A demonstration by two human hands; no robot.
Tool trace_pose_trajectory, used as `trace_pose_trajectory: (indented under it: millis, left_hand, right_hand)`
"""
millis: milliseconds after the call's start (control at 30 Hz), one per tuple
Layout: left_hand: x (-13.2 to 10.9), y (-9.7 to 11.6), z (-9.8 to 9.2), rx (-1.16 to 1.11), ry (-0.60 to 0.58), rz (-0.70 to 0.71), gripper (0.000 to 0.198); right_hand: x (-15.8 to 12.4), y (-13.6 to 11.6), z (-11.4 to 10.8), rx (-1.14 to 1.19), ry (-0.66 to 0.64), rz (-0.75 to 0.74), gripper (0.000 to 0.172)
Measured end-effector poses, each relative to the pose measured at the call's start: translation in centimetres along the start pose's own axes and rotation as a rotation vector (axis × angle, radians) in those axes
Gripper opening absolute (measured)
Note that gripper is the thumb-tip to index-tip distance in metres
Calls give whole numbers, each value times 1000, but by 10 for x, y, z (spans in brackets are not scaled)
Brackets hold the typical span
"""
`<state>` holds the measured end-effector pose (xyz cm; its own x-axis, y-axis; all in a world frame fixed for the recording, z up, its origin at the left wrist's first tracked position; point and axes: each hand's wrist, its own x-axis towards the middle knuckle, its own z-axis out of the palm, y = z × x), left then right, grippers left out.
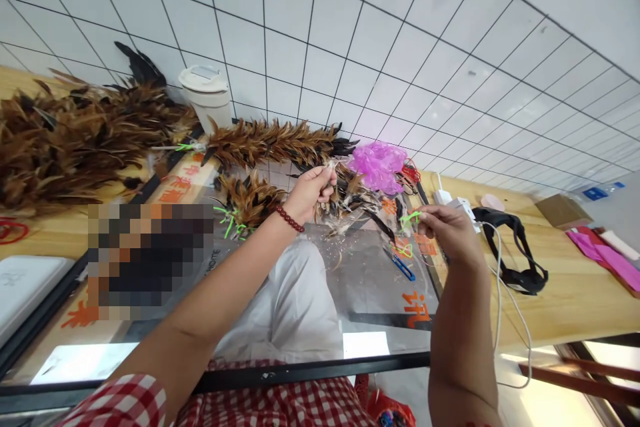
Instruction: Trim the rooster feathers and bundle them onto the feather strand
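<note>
My left hand [315, 190], a beaded bracelet on its wrist, is closed in a pinch above the loose feathers [353, 203]. Something thin and pale shows at its fingertips, too small to name. To the right, my right hand [450, 230] pinches a bright green string [411, 217]. Behind my left hand lies a long brown feather strip [270, 141]. A shorter bunch of brown feathers [250, 197] rests left of my left hand, with green ties [229, 221] at its end. Below the right fingertips lie a blue cutter knife [403, 267] and a green loop of string [405, 250].
Purple plastic strands [379, 165] lie by the tiled wall. A white lidded cup [206, 97] stands beside a big feather pile [65, 140]. Rightward are a white power adapter [463, 207] with its cable, a black strap [517, 253] and a cardboard box [564, 211].
</note>
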<state>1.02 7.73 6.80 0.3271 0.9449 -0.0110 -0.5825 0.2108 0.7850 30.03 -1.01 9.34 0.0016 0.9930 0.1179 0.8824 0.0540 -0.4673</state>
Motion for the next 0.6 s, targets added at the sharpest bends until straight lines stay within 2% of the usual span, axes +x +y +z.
trace_pose_trajectory:
  millis: [100, 167, 267, 333, 433, 500, 600]
  left_hand:
    - [10, 2, 6, -18, 15, -29, 25]
    - [11, 5, 9, 10, 31, -56, 24]
    - [8, 11, 14, 96, 43, -64, 20]
    - [4, 14, 16, 144, 30, -62, 19]
    - [-1, 16, 18, 249, -8, -58, 22]
    - [-2, 15, 17, 332, -51, -73, 23]
    - [0, 13, 11, 442, -81, -46, 25]
  right_hand:
    - [15, -8, 7, -171, -96, 49, 22]
    - [25, -22, 8, -328, -79, 51, 20]
    - [38, -59, 6, -477, -17, -44, 26]
    - [44, -87, 8, -456, 10, -164, 26]
    - [52, -120, 22, -351, 58, -294, 27]
    - [57, -132, 35, -293, 115, -326, 28]
    - [61, -134, 46, -216, 173, -345, 28]
